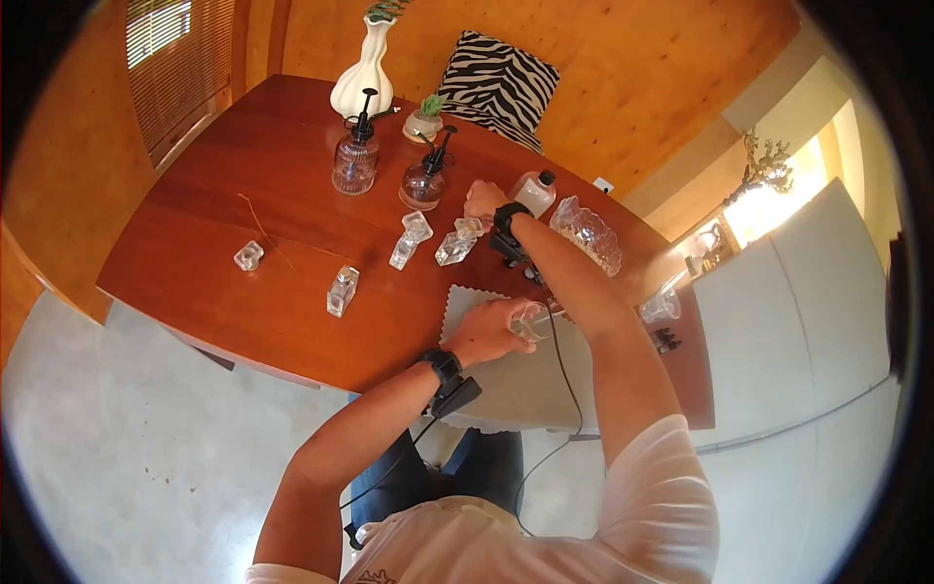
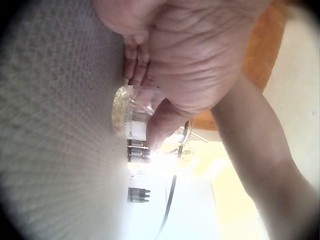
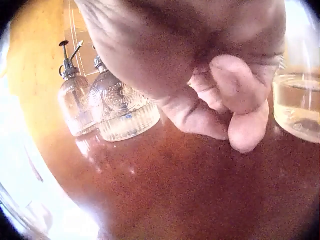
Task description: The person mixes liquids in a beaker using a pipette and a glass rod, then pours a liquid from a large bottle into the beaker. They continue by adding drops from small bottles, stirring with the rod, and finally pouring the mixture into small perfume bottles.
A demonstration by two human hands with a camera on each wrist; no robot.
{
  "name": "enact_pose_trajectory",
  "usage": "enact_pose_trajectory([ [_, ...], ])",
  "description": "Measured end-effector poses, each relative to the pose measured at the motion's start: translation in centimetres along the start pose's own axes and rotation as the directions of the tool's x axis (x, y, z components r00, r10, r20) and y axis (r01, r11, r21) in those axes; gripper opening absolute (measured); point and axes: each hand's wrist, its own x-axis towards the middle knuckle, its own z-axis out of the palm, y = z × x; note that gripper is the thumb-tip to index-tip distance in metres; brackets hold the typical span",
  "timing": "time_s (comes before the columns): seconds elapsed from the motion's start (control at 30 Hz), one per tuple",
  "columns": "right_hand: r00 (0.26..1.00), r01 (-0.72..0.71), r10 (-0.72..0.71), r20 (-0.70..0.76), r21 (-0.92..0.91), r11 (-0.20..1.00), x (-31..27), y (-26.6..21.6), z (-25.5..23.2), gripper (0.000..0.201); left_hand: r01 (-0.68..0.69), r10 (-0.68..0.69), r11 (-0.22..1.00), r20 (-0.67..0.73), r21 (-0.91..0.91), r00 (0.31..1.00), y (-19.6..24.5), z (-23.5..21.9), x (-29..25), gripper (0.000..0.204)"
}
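Observation:
My left hand (image 1: 484, 334) grips a clear glass cup (image 1: 531, 319) at the grey mat. In the left wrist view, thumb and fingers lie round the cup (image 2: 121, 112), whose base looks yellowish, with a thin rod leaning in it. Farther back, my right hand (image 1: 484, 201) is over the wood beside a black-capped bottle (image 1: 534, 194) of pale liquid. Its fingers (image 3: 200, 117) are curled in, the thumb bent against them, and no held thing shows. Small clear glass bottles (image 1: 454, 247) stand just in front of it.
Two pump spray bottles (image 1: 424, 185), a white vase (image 1: 363, 88) and a potted succulent (image 1: 424, 125) stand at the back. A glass bowl (image 1: 589, 238) is right of the right forearm. Small dark bottles (image 1: 665, 340) are at the right edge. A cable (image 1: 568, 375) crosses the mat (image 1: 550, 394).

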Motion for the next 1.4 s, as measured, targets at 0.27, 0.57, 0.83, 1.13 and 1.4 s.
enact_pose_trajectory([
  [0.27,0.941,0.335,-0.328,-0.082,0.368,0.868,-2.4,3.8,-3.6,0.014,-0.073,0.072,0.997,-0.070,-0.011,0.995,-0.6,0.5,0.1,0.062],
  [0.57,0.937,0.079,-0.235,0.260,0.496,0.865,-22.1,2.6,-11.2,0.006,-0.028,0.027,0.998,-0.016,-0.061,1.000,-0.7,0.4,0.3,0.063],
  [0.83,0.944,0.320,-0.331,-0.005,0.266,0.909,-27.4,4.8,-5.8,0.010,-0.090,0.091,0.986,0.000,-0.138,0.996,-0.7,0.7,0.5,0.060],
  [1.13,0.873,0.354,0.128,-0.471,0.791,0.498,-30.1,11.3,-1.4,0.015,0.000,0.011,0.975,0.051,-0.220,0.999,0.3,0.8,0.6,0.064],
  [1.4,0.817,0.539,-0.204,-0.540,0.586,0.605,-28.0,10.9,-0.3,0.026,0.060,-0.046,0.978,0.072,-0.199,0.996,0.6,1.1,0.6,0.064],
])
